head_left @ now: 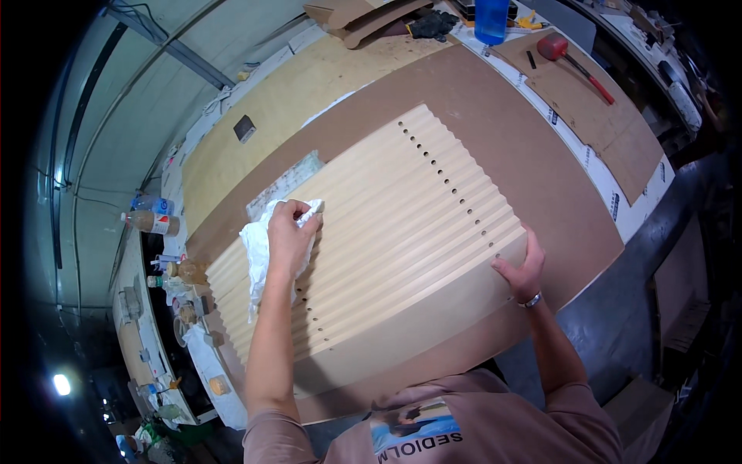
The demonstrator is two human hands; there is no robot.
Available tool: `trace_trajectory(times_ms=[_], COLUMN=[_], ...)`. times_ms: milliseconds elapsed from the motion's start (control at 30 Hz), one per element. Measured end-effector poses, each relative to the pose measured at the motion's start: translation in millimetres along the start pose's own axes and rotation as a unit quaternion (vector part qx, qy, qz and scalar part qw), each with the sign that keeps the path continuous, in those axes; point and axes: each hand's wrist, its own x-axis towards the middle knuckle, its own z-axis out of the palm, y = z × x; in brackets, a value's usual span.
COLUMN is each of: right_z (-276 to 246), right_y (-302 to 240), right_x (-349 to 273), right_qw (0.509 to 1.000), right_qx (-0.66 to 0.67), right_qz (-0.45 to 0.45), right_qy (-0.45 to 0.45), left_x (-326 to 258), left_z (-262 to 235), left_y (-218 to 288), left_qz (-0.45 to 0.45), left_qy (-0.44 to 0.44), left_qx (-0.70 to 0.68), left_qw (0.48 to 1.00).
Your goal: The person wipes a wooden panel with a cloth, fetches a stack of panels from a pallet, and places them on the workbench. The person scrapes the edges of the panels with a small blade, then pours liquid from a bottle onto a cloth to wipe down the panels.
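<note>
A pale wooden panel (386, 209) with a ridged, wavy top face lies before me on the brown board. One row of dark round holes runs across its right part, and another row shows near its left end. My left hand (290, 232) pinches a crumpled white cloth (259, 251) over the panel's left part; the cloth hangs down past the wrist and hides some of the ridges. At the panel's near right corner, my right hand (524, 267) grips the edge, thumb on the near side face, fingers partly hidden behind the corner.
The panel rests on a brown board (572, 224) covering the table. At the far right lies a red-headed mallet (553, 46) on cardboard, near a blue container (491, 22). Dark gloves (433, 25) lie at the back. Several bottles (151, 223) stand along the left edge.
</note>
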Motion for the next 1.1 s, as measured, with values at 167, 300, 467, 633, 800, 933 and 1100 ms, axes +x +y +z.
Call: trace_trajectory(times_ms=[167,300,467,633,800,933,1100], right_z=[0.6,-1.2,0.0,-0.5,0.8,1.3,0.2], right_y=[-0.7,2.4,2.0,3.0,4.4,4.2,0.0], right_x=[0.5,-0.5,-1.4,-0.9,-0.5,0.1,0.7], right_qw=[1.000,1.000,1.000,1.000,1.000,1.000,1.000], right_qx=[0.015,-0.002,-0.029,-0.024,-0.006,0.000,0.005], right_qz=[0.009,0.012,-0.001,-0.004,-0.011,-0.015,-0.010], right_qy=[-0.002,-0.002,0.002,0.005,0.000,-0.001,-0.002], left_x=[3.7,4.4,-5.4,-2.9,-6.3,-6.1,-8.0], left_z=[-2.9,-12.9,-17.8,-25.3,-33.1,-36.8,-23.4], left_y=[-20.4,-30.6,-48.3,-39.7,-44.6,-52.1,-32.2], left_qz=[0.004,-0.016,-0.062,-0.050,-0.022,-0.077,-0.037], left_qy=[-0.020,-0.027,-0.011,-0.050,-0.078,-0.090,-0.041], left_qx=[-0.054,-0.048,-0.079,-0.075,-0.073,-0.114,-0.051], left_qw=[0.998,0.998,0.995,0.995,0.994,0.986,0.997])
